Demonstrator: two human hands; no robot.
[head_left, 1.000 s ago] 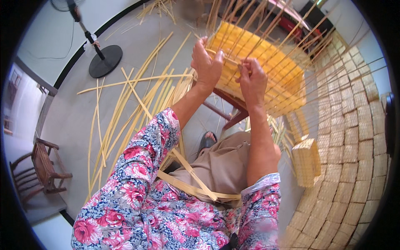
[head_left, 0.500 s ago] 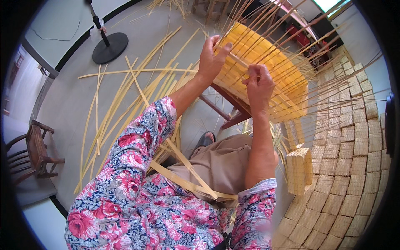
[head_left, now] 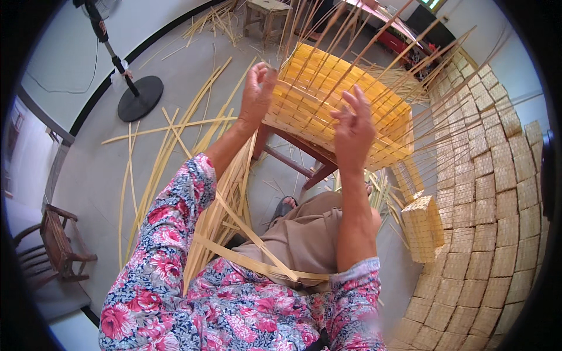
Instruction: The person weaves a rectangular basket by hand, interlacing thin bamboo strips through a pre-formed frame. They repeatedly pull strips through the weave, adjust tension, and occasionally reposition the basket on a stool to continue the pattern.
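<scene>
A half-woven yellow basket of flat bamboo-like strips lies tilted ahead of me, with long thin stakes rising from its sides. It rests on a dark red wooden stand. My left hand is curled at the basket's left corner, thumb and fingers drawn together. What they pinch, if anything, is too small to tell. Over the near side wall my right hand is raised, fingers spread and holding nothing. Several loose pale strips lie across my lap.
Long strips are scattered on the floor at left. A fan stand and wooden chair are there too. On the right are a small woven box and rows of stacked woven pieces. A stool stands far off.
My right hand has gone from closed at the near wall to open with fingers spread. My left hand has shifted to the basket's left corner. The whole view has swung slightly.
</scene>
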